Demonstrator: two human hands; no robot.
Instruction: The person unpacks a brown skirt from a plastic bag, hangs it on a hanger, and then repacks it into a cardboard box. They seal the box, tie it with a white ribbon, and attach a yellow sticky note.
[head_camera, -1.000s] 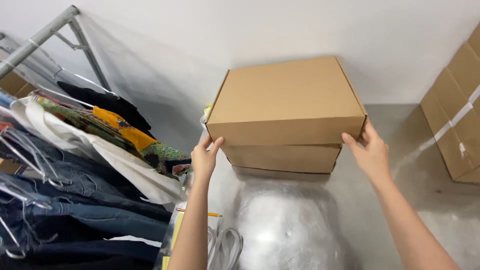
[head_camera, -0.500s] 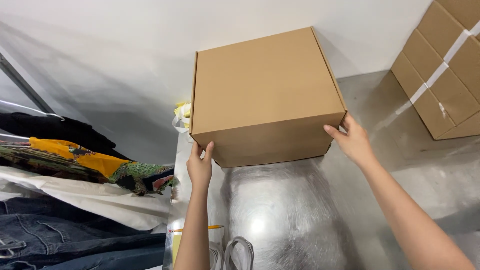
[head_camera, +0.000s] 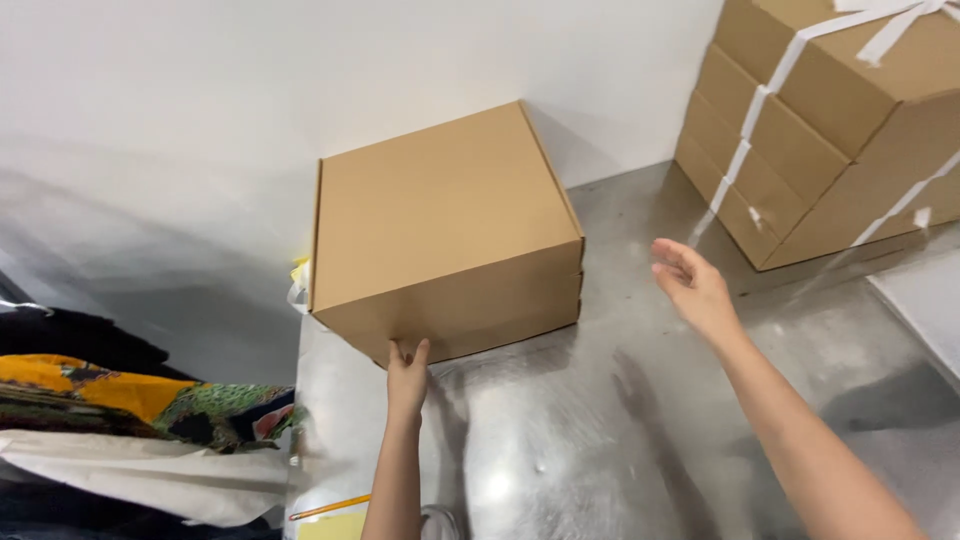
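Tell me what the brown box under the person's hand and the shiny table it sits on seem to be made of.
The brown box looks like plain cardboard: matte tan faces, folded edges, a seam along its front side. The left hand touches its lower front edge. The table appears to be metal, probably stainless steel: grey, brushed, with blurred reflections and bright glare spots.

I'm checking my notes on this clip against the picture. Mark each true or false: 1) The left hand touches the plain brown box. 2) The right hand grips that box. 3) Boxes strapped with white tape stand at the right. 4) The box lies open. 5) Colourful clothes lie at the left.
1) True: the left hand touches the bottom front edge of the brown box.
2) False: the right hand is open in the air, apart from it.
3) True: the taped boxes stand there.
4) False: its lid is shut.
5) True: the clothes lie there.
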